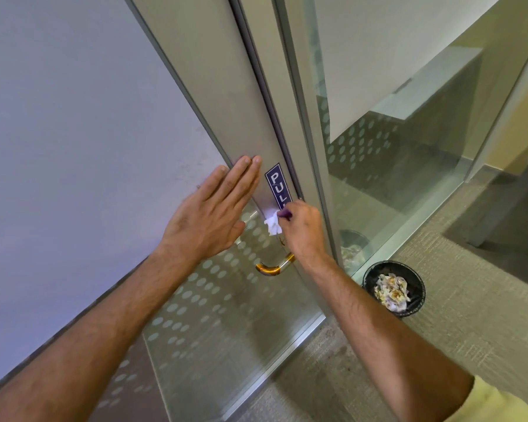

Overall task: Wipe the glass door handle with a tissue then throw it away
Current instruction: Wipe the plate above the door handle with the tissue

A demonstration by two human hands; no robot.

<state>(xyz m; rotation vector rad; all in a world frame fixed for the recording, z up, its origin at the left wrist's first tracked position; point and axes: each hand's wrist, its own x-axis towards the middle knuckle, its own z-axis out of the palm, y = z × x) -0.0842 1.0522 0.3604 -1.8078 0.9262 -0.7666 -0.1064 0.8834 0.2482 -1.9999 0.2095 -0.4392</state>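
Observation:
A glass door (226, 315) with frosted dots fills the middle of the head view. Its curved handle (272, 268) shows only at the lower end, where it looks amber and shiny; the upper part is hidden by my hands. My right hand (302, 229) is closed around a crumpled white tissue (272, 224) and presses it against the upper part of the handle, just under a blue PULL sticker (278, 184). My left hand (217, 208) lies flat and open against the door's metal frame, fingers together and pointing up.
A black mesh waste bin (415, 300) with crumpled paper inside stands on the carpet to the right of the door, near a fixed glass panel (409, 178). A plain wall (73, 147) is on the left.

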